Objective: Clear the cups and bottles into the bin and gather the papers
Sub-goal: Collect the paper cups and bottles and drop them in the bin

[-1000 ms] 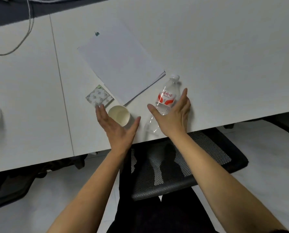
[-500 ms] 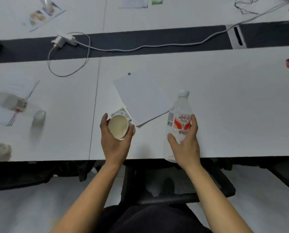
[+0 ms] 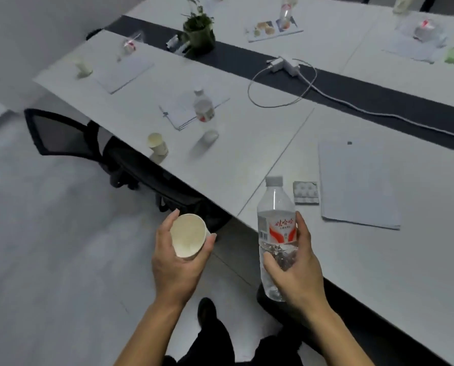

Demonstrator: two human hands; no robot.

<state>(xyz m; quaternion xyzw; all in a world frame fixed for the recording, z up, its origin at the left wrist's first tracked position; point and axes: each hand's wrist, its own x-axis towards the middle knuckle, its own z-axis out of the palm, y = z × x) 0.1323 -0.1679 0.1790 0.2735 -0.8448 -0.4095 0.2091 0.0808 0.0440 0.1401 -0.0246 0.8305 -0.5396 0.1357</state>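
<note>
The white worktop (image 3: pixel 247 159) runs from the upper left of the frame to the lower right, made of joined panels with a dark strip (image 3: pixel 326 77) along its centre line. Pale grey floor (image 3: pixel 48 247) fills the left side of the frame.

The left hand (image 3: pixel 177 262) is closed around a paper cup (image 3: pixel 188 236), held clear of the worktop over the floor at lower centre; the cup's mouth faces the camera and its inside looks empty. The right hand (image 3: pixel 297 270) grips a clear plastic bottle (image 3: pixel 276 233) by its lower half, upright, at the worktop edge. The bottle has a white cap and a red-and-white label; whether any liquid is in it cannot be told.

A stack of papers (image 3: pixel 358 186) lies flat on the worktop at centre right, with a small blister pack (image 3: pixel 306 192) just beside its left edge. Further left on the worktop, a second paper cup (image 3: pixel 157 143) stands near the edge; a second bottle (image 3: pixel 204 108) stands on another set of papers (image 3: pixel 183 113). Blurred cups, bottles and papers occupy the upper left and upper right.

A potted plant (image 3: pixel 199 35) stands on the dark strip at upper centre. A white adapter (image 3: pixel 284 65) with a looped cable (image 3: pixel 278 101) lies to its right. A black mesh chair (image 3: pixel 62 133) stands at the worktop edge at centre left.
</note>
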